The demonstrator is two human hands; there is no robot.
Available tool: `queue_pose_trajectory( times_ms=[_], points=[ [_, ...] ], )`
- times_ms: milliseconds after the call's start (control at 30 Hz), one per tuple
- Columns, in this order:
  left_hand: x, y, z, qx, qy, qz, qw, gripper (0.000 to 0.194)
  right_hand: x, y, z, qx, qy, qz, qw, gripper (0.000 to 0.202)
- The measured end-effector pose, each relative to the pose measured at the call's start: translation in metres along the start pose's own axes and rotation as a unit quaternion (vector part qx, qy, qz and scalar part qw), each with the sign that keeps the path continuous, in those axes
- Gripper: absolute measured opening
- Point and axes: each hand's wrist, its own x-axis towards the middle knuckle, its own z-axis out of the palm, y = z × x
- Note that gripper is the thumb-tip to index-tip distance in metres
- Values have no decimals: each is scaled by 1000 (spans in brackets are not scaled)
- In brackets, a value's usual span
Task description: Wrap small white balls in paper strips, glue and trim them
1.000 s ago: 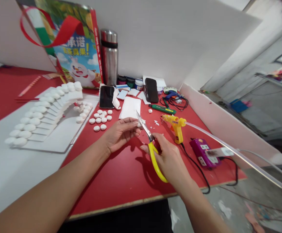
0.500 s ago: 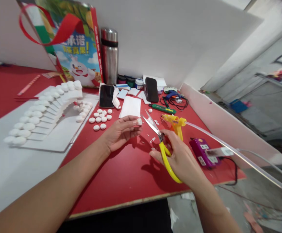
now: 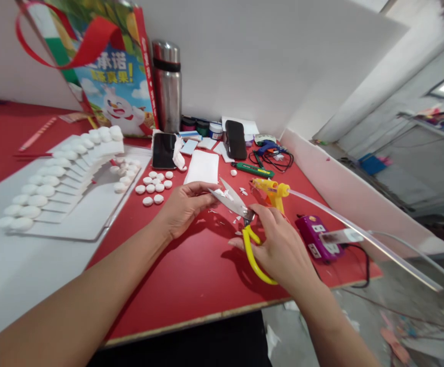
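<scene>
My right hand (image 3: 281, 244) is wrapped round the yellow handles of a pair of scissors (image 3: 249, 239). Their blades reach left to the fingertips of my left hand (image 3: 185, 206), whose fingers are pinched together. A small white piece at those fingertips is mostly hidden behind a blade; white bits show on the metal. White scraps (image 3: 239, 219) lie on the red table under the blades. Left of my left hand sits a group of small round white pieces (image 3: 155, 186). Farther left, a white fan-shaped piece (image 3: 87, 171) carries rows of white discs along its edge.
A yellow glue gun (image 3: 271, 188) with a long clear glue stick stands right of the scissors, near a purple power socket box (image 3: 317, 237). Behind are two phones, a green pen-shaped tool (image 3: 253, 169), a steel flask (image 3: 167, 89) and a picture bag (image 3: 118, 76). The table's front edge is near.
The scissor blades have moved left to my left fingertips, now covering most of the small white piece that showed there before. White bits now lie on the blade. The view has shifted slightly.
</scene>
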Motion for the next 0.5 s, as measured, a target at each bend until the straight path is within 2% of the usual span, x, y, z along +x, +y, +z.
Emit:
queue_pose_trajectory(
  times_ms=[500],
  points=[
    [2, -2, -1, -5, -4, 14, 1000, 23, -2, -1, 4, 31, 7, -8, 999, 50]
  ],
)
